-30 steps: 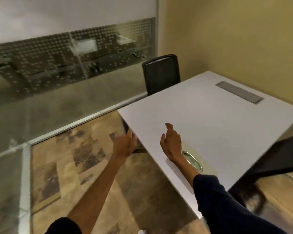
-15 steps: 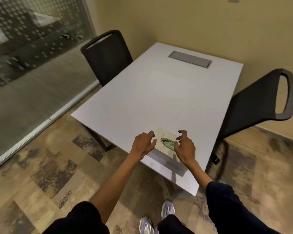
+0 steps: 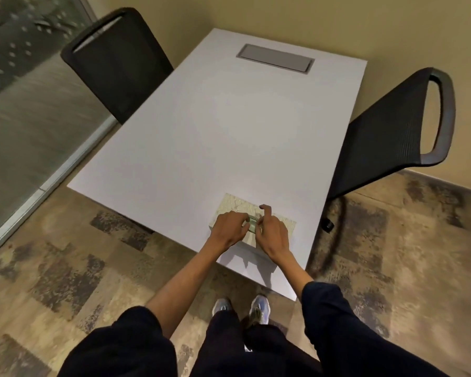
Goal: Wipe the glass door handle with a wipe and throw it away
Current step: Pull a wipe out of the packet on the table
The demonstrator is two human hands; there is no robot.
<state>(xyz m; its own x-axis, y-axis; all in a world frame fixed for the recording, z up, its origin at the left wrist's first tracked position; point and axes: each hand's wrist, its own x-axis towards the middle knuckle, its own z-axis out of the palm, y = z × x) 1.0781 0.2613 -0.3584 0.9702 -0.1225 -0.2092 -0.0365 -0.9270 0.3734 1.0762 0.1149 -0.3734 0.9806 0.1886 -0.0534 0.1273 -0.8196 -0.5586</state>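
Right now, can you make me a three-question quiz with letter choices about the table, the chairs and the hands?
1. Where is the wipe box?
A. near edge of the white table
B. on the floor
C. on a chair

2. How many black chairs are there?
A. one
B. two
C. four

3. What are the hands doing?
A. hanging at the sides
B. both at the slot on top of the box
C. holding the door handle

Answers:
1 A, the box sits at the table edge closest to the person.
2 B, a left chair and a right chair flank the table.
3 B, the left hand and right hand meet over the slot.
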